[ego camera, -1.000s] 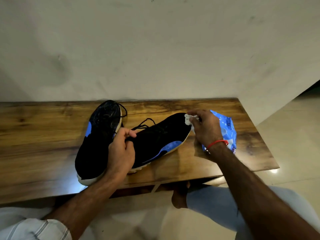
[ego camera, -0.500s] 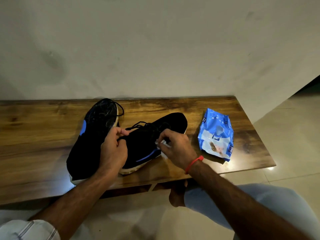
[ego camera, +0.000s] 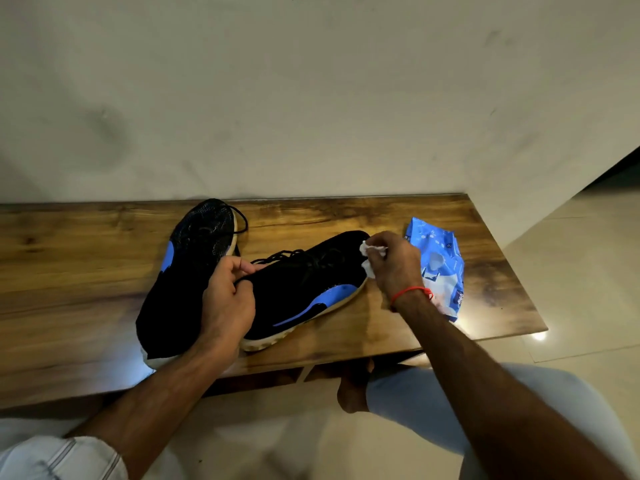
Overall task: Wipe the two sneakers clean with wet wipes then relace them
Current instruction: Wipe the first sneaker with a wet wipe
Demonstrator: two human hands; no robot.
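Observation:
Two black sneakers with blue patches lie on a wooden table. The left sneaker rests flat, toe toward the wall. The right sneaker lies tilted on its side, its toe pointing right and its black laces loose. My left hand grips this sneaker at its collar. My right hand pinches a crumpled white wet wipe against the sneaker's toe.
A blue wet-wipe pack lies on the table right of my right hand. A plain wall stands behind the table. The table's right end meets tiled floor. My knee and bare foot are below the front edge.
My right hand with the wipe slid from the sneaker's toe to its middle, then back to the toe. My left hand kept its hold on the collar.

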